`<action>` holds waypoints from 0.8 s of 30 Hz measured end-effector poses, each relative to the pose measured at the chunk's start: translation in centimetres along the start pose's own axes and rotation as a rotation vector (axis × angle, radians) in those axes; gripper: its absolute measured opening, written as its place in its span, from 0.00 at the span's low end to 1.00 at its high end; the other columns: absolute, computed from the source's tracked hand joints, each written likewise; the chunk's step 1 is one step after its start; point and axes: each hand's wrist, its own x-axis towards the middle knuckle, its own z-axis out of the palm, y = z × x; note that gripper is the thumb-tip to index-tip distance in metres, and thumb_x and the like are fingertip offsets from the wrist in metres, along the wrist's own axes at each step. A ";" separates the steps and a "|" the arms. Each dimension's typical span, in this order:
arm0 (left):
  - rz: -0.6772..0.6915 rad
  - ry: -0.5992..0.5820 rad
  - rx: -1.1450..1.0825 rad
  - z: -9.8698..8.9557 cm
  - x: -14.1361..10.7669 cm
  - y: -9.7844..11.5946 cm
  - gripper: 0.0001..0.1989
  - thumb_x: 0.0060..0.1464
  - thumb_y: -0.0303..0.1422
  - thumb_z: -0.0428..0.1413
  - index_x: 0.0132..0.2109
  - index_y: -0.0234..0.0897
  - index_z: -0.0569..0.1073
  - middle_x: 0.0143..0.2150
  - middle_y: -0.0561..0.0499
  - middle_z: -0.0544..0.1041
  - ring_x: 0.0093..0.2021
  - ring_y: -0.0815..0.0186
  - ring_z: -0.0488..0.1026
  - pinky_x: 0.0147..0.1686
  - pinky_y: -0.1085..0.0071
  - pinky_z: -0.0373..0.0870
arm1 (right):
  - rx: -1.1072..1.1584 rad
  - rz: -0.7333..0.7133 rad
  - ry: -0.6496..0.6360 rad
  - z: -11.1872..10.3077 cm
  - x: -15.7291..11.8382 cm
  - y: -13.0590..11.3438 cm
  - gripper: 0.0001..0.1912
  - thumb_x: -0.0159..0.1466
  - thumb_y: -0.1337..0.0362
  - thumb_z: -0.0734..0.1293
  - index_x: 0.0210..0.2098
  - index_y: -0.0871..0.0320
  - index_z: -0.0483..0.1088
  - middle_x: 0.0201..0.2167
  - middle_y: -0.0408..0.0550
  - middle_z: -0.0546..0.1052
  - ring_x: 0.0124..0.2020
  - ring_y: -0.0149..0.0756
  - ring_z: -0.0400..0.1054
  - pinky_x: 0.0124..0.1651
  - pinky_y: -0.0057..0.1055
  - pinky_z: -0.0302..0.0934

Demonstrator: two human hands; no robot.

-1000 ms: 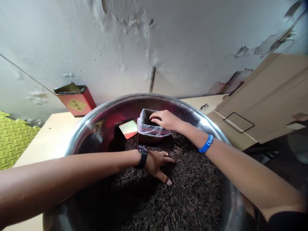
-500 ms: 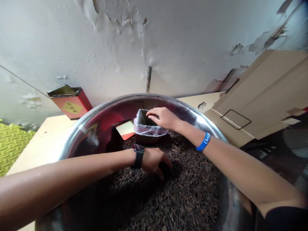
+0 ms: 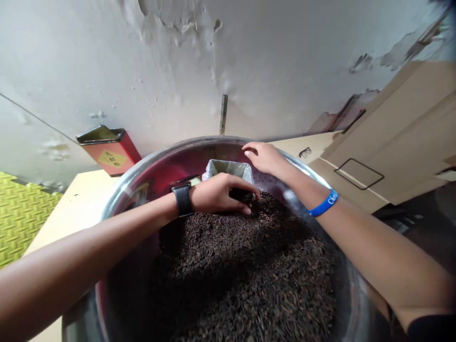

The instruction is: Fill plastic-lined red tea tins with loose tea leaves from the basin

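Observation:
A large shiny metal basin (image 3: 123, 190) holds a heap of dark, dry loose tea leaves (image 3: 242, 266). At its far side stands a tin with a clear plastic liner bag (image 3: 230, 167) folded over its rim; its lower part is hidden. My left hand (image 3: 219, 192), wearing a black watch, is in front of the tin above the heap, fingers curled round a clump of dark tea leaves. My right hand (image 3: 267, 159) hangs just right of the tin, thumb and fingers apart, holding nothing. Behind my left wrist a pale lid (image 3: 195, 181) is mostly covered.
A red tin (image 3: 119, 154) with a yellow label stands tilted in view, left on the pale tabletop (image 3: 80, 204). Eyeglasses (image 3: 305, 152) lie behind the basin at right, near a cardboard box (image 3: 399, 128). A peeling wall (image 3: 178, 80) rises behind; yellow matting (image 3: 21, 218) shows at left.
My left hand has come up out of the heap toward the tin with tea leaves in it. My right hand has moved from the tin's mouth to the right and up.

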 end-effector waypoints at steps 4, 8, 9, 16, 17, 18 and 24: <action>-0.039 0.290 0.134 -2.1 -0.3 -1.2 0.17 0.50 0.35 0.56 0.47 0.34 0.71 0.44 0.49 0.74 0.43 0.67 0.70 0.46 0.69 0.65 | -0.006 -0.011 -0.038 -0.5 0.1 -0.1 0.14 0.59 0.64 0.59 0.41 0.54 0.72 0.41 0.49 0.75 0.42 0.44 0.67 0.45 0.45 0.60; -0.021 0.422 0.329 -2.8 -0.4 -3.6 0.14 0.49 0.33 0.56 0.45 0.35 0.72 0.44 0.49 0.74 0.44 0.68 0.69 0.48 0.69 0.64 | 0.004 -0.067 -0.116 0.3 -0.4 -0.7 0.14 0.60 0.65 0.58 0.40 0.53 0.73 0.41 0.48 0.75 0.42 0.43 0.67 0.46 0.43 0.60; -0.009 0.414 0.365 -2.8 -0.4 -4.2 0.14 0.49 0.32 0.56 0.45 0.35 0.72 0.44 0.49 0.73 0.44 0.68 0.69 0.48 0.69 0.64 | 0.006 -0.072 -0.131 0.4 -0.5 -0.8 0.14 0.60 0.65 0.58 0.40 0.54 0.73 0.41 0.48 0.75 0.42 0.42 0.68 0.46 0.43 0.60; 0.048 0.320 0.447 -2.0 -0.2 -5.7 0.15 0.50 0.27 0.53 0.47 0.34 0.71 0.45 0.47 0.72 0.45 0.68 0.68 0.47 0.68 0.65 | 0.064 -0.083 -0.017 0.0 -0.6 -1.8 0.13 0.60 0.66 0.57 0.38 0.56 0.73 0.38 0.48 0.76 0.39 0.40 0.68 0.44 0.40 0.59; 0.052 0.306 0.446 -1.9 -0.2 -5.6 0.15 0.51 0.28 0.53 0.47 0.34 0.71 0.45 0.47 0.72 0.45 0.67 0.68 0.46 0.68 0.66 | 0.092 -0.080 0.024 -0.3 -0.7 -2.2 0.13 0.60 0.66 0.57 0.37 0.56 0.72 0.36 0.47 0.76 0.38 0.39 0.68 0.43 0.38 0.60; 0.055 0.294 0.444 -2.0 -0.2 -5.5 0.15 0.51 0.28 0.53 0.48 0.34 0.70 0.45 0.47 0.72 0.45 0.67 0.68 0.46 0.68 0.66 | 0.128 -0.083 0.062 -0.6 -0.9 -2.8 0.13 0.61 0.66 0.56 0.37 0.57 0.72 0.34 0.47 0.76 0.36 0.37 0.68 0.42 0.37 0.60; 0.010 0.278 0.441 -2.1 -0.5 -5.2 0.10 0.50 0.26 0.51 0.41 0.32 0.73 0.40 0.47 0.74 0.41 0.66 0.70 0.42 0.68 0.68 | 0.466 -0.299 -0.103 -2.7 -3.2 -8.0 0.13 0.64 0.63 0.55 0.40 0.58 0.70 0.34 0.44 0.75 0.35 0.30 0.68 0.40 0.28 0.60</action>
